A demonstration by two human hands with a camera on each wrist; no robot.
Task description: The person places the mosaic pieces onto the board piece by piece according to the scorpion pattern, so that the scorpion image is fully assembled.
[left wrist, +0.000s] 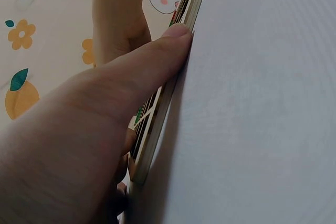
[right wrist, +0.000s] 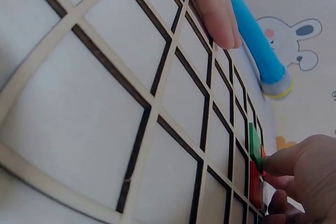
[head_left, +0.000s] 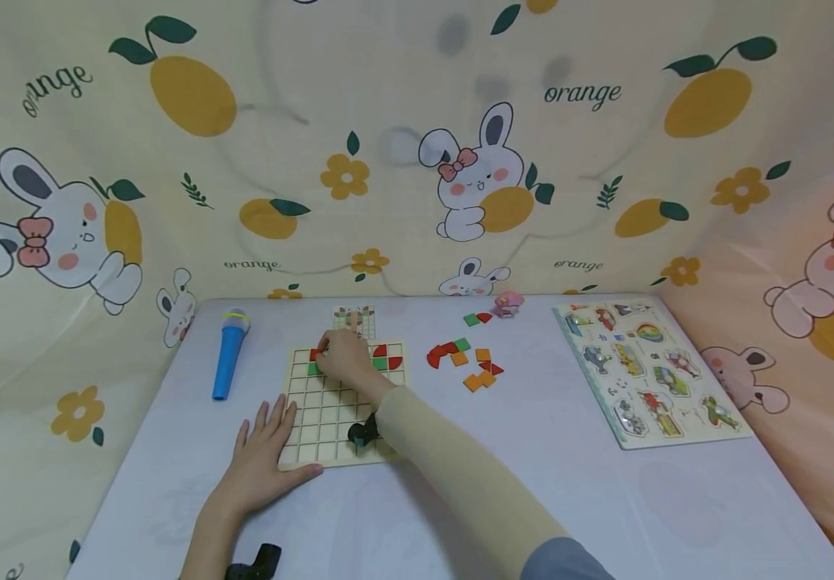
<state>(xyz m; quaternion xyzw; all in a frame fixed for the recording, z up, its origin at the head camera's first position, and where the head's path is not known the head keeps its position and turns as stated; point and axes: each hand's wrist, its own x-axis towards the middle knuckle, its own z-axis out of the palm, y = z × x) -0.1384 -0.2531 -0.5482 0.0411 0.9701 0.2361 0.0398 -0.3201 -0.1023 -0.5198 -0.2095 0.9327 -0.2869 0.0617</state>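
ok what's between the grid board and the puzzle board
Head view: loose coloured pieces, a pink toy farther back, and part of the right sleeve nearer.

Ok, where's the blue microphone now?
In the head view, the microphone lies at the left of the table, beside the grid board, beyond the left hand.

Head cam looks down fwd; wrist cams v. close, sharing grid board point(head_left: 326, 414).

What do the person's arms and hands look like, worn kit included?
Left hand and right hand are ungloved. Right sleeve is long, plain cream, meeting grey-blue fabric farther up. Left forearm is bare where visible. Right wrist camera and left wrist camera are black.
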